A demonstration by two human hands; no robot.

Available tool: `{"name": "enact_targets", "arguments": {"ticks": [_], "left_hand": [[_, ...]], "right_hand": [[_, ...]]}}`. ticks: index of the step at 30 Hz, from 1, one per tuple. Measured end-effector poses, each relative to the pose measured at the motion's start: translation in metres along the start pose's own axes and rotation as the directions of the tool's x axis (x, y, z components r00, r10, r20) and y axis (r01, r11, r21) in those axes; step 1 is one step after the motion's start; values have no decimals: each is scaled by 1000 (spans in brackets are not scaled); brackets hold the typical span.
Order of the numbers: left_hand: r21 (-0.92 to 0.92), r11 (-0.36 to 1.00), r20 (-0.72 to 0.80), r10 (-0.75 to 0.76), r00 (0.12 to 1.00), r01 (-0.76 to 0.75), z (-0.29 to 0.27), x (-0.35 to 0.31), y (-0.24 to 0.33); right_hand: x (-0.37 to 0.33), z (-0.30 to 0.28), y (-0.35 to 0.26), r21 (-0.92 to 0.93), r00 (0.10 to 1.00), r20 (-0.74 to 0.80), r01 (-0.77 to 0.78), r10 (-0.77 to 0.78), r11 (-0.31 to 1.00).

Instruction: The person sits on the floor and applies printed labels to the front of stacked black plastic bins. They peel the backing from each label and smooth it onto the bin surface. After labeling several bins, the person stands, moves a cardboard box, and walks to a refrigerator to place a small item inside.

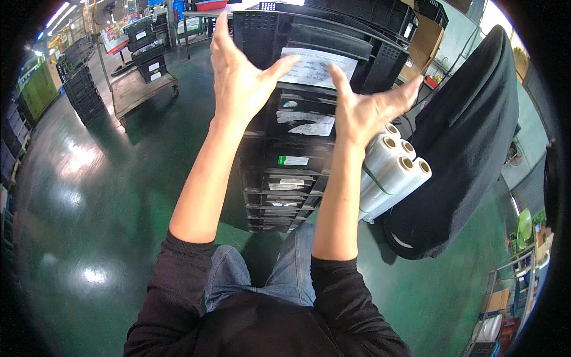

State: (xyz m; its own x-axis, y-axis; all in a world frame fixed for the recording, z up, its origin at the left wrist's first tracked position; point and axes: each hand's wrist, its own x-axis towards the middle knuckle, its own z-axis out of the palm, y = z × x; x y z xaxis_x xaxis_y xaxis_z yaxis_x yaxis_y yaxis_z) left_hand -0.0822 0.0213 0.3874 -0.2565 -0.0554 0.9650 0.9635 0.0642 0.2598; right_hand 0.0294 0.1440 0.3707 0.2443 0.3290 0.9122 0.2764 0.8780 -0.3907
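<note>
Both hands are raised in front of a tall stack of black plastic crates (259, 157). My left hand (238, 83) has its fingers apart and its thumb reaching over a white paper label (326, 66) on the top crate (260, 44). On the other side of that label, my right hand (372, 112) is spread too, its thumb up and its fingers pointing right. Neither hand holds anything. Whether they touch the crate I cannot tell. Lower crates bear torn white labels and a green-and-white sticker (293, 160).
Right of the stack stand several rolls of clear film (386, 175), bound with a dark strap. Beside them rises a tall shape under a black cloth (467, 143). A flat trolley (143, 98) with black crates stands far left. More crates (339, 12) lie behind the stack.
</note>
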Motion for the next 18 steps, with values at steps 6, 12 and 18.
{"name": "enact_targets", "arguments": {"ticks": [6, 12, 18], "left_hand": [[135, 989, 97, -66, 993, 52, 1, 6, 5], [116, 992, 156, 32, 987, -50, -8, 6, 0], [114, 986, 292, -152, 944, 124, -15, 13, 16]], "right_hand": [[3, 20, -5, 12, 997, -33, -71, 71, 997], [12, 4, 16, 69, 996, 49, 68, -72, 995], [15, -15, 1, -17, 957, 289, 43, -36, 999]]}}
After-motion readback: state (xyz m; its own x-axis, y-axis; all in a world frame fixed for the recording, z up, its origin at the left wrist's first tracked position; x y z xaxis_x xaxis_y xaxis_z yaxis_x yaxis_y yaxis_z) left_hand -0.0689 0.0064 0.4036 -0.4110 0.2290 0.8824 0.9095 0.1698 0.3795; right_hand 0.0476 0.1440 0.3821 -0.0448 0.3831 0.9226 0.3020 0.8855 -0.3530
